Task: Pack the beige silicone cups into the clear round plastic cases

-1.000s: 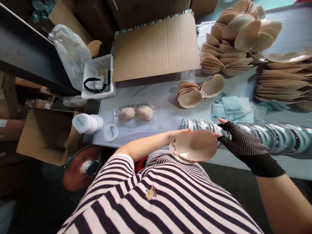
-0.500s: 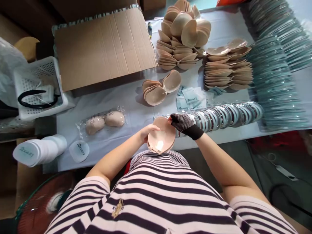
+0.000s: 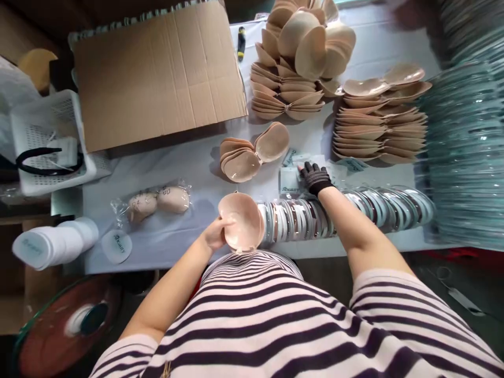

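Note:
My left hand [image 3: 215,233] grips a beige stick-on bra [image 3: 243,223], its cups nested together just above the table's front edge. The thumb lies over the shiny inner side, and the other fingers are hidden beneath. In a dark fingerless glove, my right hand [image 3: 313,177] lies on the small white printed packets [image 3: 290,179] with its fingers apart. Whether a packet is pinched under the fingertips does not show. Beyond the left hand is a small pile of beige bras [image 3: 242,163].
A row of clear plastic cases [image 3: 293,220] runs under my right forearm. Taller bra stacks [image 3: 380,128] stand behind, and piled clear trays [image 3: 464,152] fill the right. On the left are a cardboard sheet [image 3: 161,79], a white basket [image 3: 47,181], a bagged bra [image 3: 159,202] and white discs [image 3: 51,244].
My right hand has let go of the bra and moved right and away from me onto the packets. My left hand keeps hold of the bra, slightly further left in view.

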The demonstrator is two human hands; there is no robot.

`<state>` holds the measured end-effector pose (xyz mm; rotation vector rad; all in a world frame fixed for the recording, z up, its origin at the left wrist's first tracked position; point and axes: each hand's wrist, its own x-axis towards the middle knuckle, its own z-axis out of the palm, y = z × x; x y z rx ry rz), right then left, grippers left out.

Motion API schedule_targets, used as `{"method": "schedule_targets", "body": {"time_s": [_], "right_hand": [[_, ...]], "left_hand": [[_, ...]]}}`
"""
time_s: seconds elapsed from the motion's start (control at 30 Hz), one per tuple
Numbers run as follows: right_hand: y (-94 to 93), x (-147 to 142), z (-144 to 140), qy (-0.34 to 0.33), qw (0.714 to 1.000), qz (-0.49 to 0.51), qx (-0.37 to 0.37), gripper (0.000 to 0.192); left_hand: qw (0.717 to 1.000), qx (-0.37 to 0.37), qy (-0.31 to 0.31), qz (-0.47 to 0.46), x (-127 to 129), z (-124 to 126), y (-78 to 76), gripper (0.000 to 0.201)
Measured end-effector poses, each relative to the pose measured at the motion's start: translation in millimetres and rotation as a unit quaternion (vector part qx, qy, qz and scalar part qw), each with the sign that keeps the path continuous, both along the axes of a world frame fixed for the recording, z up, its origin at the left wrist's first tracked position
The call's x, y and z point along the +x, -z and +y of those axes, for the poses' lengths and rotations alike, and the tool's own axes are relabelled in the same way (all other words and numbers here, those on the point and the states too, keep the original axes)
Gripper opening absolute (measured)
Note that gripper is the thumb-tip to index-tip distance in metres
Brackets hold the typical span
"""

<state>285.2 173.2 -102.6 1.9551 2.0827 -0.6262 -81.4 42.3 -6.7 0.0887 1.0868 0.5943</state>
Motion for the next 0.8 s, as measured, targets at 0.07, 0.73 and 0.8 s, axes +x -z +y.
{"method": "schedule_targets", "body": {"time_s": [0.07, 0.73, 0.8], "right_hand": [[19.3, 14.1, 2.6, -0.027, 1.000, -0.010, 0.002, 0.055], [-116.1, -19.4, -18.6, 0.176, 0.947, 0.112, 0.244, 0.025], [-147.7, -47.8, -35.3, 0.140, 0.939, 0.187, 0.253, 0.029]], "left_hand": [[0.998, -0.006, -0.047, -0.037, 4.9, 6.3, 2.2, 0.062], [0.988, 0.003, -0.071, -0.134, 4.9, 11.1, 7.1, 0.049], [0.989, 0.023, -0.065, -0.132, -2.7, 9.6, 8.7, 0.046]]}}
